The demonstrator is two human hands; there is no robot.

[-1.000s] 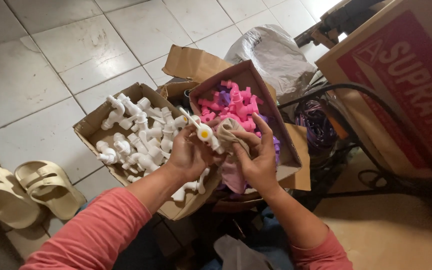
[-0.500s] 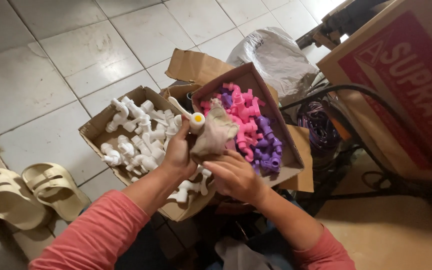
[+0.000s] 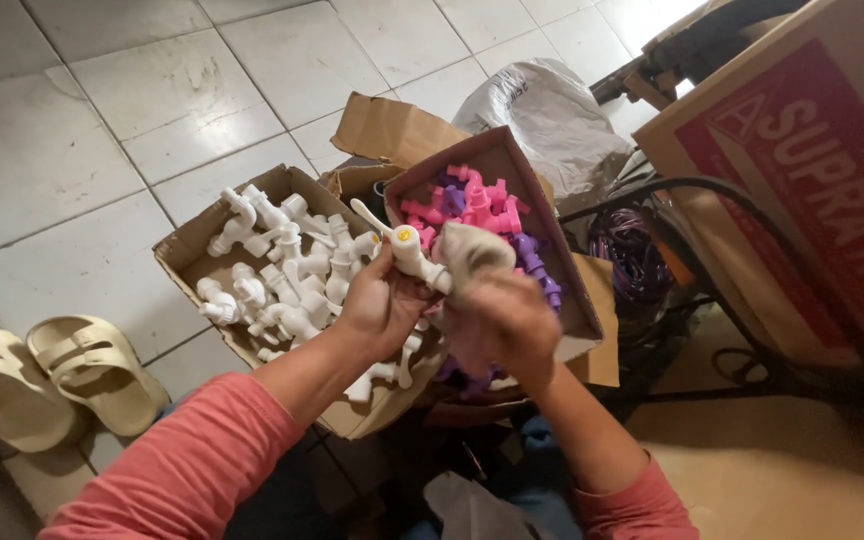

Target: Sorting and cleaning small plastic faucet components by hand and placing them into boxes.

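A white tap (image 3: 404, 243) with a yellow cap sits gripped in the left hand (image 3: 384, 305) above the box (image 3: 184, 247) of white taps; the blurred right hand (image 3: 504, 322) clutches a cloth (image 3: 472, 252) against it.

dim indoor light, bright upper-right corner, right hand (image 3: 497, 320) motion-blurred.

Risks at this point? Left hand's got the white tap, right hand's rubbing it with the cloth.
1. The left hand grips the white tap only at its base; the blurred right hand pushing the cloth might knock it loose.
2. The tap is above the gap between the box of white taps and the box of pink and purple parts; dropped, it could land in the wrong one.
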